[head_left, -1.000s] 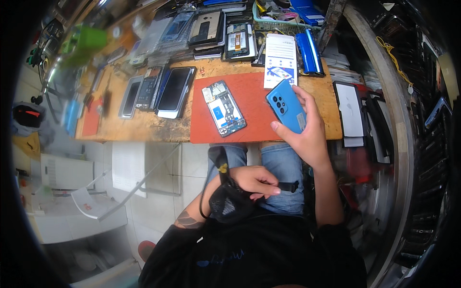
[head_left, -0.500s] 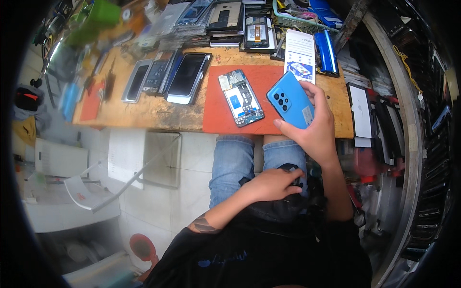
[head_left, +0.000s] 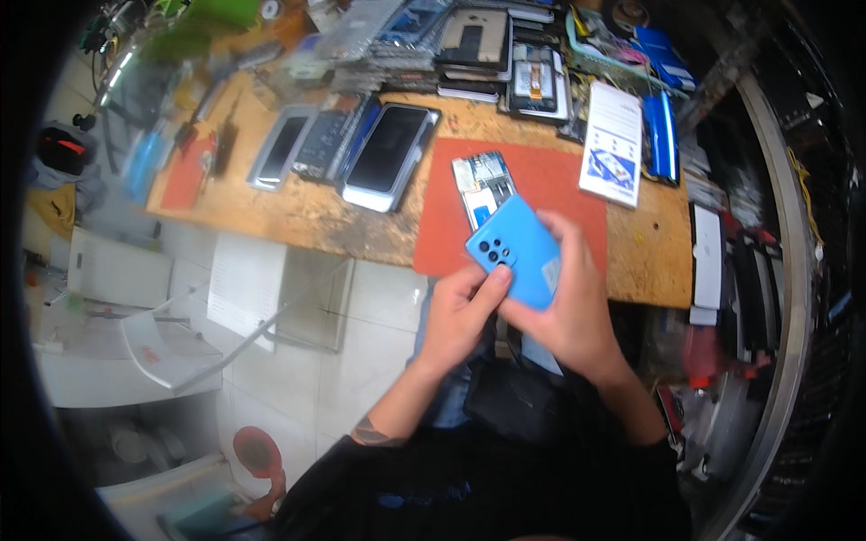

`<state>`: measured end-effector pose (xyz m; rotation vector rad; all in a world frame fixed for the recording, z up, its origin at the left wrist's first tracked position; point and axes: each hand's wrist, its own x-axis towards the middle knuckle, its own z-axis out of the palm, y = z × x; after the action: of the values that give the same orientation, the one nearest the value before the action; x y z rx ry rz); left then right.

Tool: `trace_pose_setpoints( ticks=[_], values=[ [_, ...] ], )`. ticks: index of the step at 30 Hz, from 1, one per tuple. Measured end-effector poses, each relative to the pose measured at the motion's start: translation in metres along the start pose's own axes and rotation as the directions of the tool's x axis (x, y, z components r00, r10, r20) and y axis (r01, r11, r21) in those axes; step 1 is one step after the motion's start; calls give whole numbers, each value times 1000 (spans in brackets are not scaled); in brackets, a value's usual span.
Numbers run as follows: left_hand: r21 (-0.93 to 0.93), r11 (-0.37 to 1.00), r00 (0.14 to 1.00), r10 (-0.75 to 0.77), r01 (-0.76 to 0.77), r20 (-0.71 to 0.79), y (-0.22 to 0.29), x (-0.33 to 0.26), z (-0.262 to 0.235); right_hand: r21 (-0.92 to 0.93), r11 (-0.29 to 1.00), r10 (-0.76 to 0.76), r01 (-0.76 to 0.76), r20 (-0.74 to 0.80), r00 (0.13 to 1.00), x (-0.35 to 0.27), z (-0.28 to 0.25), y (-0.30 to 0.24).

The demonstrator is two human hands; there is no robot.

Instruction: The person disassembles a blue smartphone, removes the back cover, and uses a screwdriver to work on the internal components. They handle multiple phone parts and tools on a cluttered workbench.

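A blue phone back cover (head_left: 526, 248) with several dark camera rings and a pale sticker is held between my hands, above the mat's front edge. My left hand (head_left: 456, 316) pinches its camera corner, thumb on top and fingers curled beneath. Around the right side and lower end, my right hand (head_left: 577, 316) is closed on the same cover. Behind it lies an opened phone (head_left: 483, 176) with its board and white battery exposed, on an orange-red mat (head_left: 559, 185). The cover hides the opened phone's lower part.
Left of the mat lie a dark-screened phone in a tray (head_left: 383, 158) and a smaller phone (head_left: 280, 149). A white box (head_left: 613, 144) stands right of the mat. Stacked phone parts (head_left: 474, 41) fill the back of the wooden table (head_left: 645, 257).
My left hand has risen from my lap and taken hold of the cover. My right hand has brought the cover nearer and leftward, over the opened phone's lower end. The view has shifted.
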<state>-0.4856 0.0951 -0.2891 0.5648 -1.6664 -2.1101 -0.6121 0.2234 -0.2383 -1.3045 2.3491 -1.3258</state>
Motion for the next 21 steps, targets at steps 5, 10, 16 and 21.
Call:
trace_pose_setpoints(
  ticks=[5, 10, 16, 21],
  values=[
    [-355, 935, 970, -82, -4, -227, -1, 6, -28, 180, 980, 33, -87, 284, 958, 3, -4, 11],
    [-195, 980, 964, -82, 32, -253, 6, 12, -69, -192, 968, -130, 164, 180, 975, 12, 24, 35],
    [-209, 977, 971, -84, 36, -222, 10, 17, -75, -123, 982, -120, 141, 168, 978, 29, 22, 43],
    [-226, 967, 970, -161, 117, -183, 17, 20, -77, -85, 987, -125, 136, 124, 984, 42, 21, 43]
  ],
)
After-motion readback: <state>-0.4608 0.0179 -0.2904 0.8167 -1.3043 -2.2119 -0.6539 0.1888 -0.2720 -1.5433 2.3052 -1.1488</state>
